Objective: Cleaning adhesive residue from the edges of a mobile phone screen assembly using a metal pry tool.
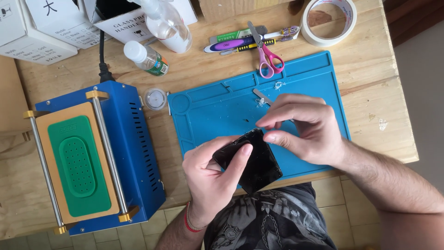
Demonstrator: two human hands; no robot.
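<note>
Black and glossy, one flat phone screen panel (254,162) is held above the near edge of the blue silicone mat (305,78), over the lip of the wooden surface (388,106). The left hand (210,178) grips the panel from its left side, thumb laid across the glass and fingers curled under it. The right hand (303,127) comes in from the right and pinches at the panel's upper corner with thumb and forefinger pressed close together; what lies between those fingertips is too small to tell. The mat's far half is mostly open room, with only a thin metal pry tool (262,96) and a few white scraps lying on it, just beyond the right hand's knuckles. Left of the mat, near but apart from it, stands one blue box-shaped machine (138,153) with a green pad on an orange top plate and two metal rails; it runs almost to the near edge of the surface, and a black power cable enters its back. Between machine and mat sits one small round clear lid (155,98). Along the far edge are two clear plastic bottles (149,58), one pair of pink-handled scissors (266,58), a purple-handled tool (231,45) beside them, one roll of pale tape (329,21) and white cardboard boxes (41,28) at the far left corner. The right strip of the surface beyond the mat is bare wood with a couple of white flecks.
</note>
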